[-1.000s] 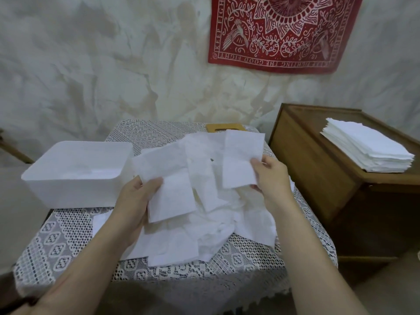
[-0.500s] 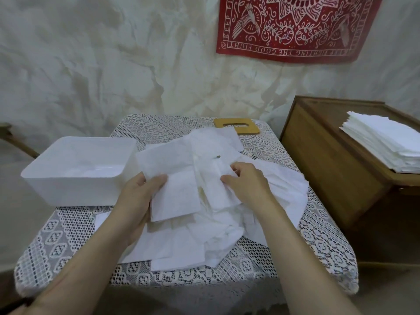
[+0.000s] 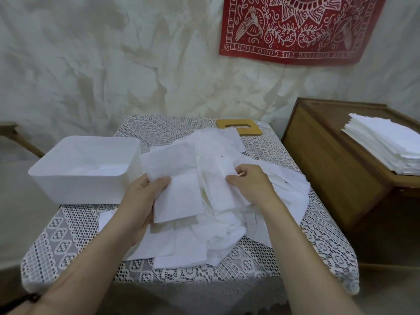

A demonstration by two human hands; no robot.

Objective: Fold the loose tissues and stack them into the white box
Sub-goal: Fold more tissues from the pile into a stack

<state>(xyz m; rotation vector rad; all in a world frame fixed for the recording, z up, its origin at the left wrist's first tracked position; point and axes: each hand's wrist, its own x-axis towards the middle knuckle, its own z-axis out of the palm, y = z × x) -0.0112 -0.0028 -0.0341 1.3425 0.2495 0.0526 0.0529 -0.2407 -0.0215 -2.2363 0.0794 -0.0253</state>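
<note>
As my right hand (image 3: pixel 250 185) drops back to pinch the tissue pile (image 3: pixel 204 244), my left hand (image 3: pixel 141 201) grips a folded tissue (image 3: pixel 179 198), white box (image 3: pixel 84 185) still waiting.

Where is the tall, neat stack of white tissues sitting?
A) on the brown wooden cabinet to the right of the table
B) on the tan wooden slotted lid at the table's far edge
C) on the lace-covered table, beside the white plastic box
A: the tall, neat stack of white tissues rests on top of the brown wooden cabinet, off the table altogether.
</note>
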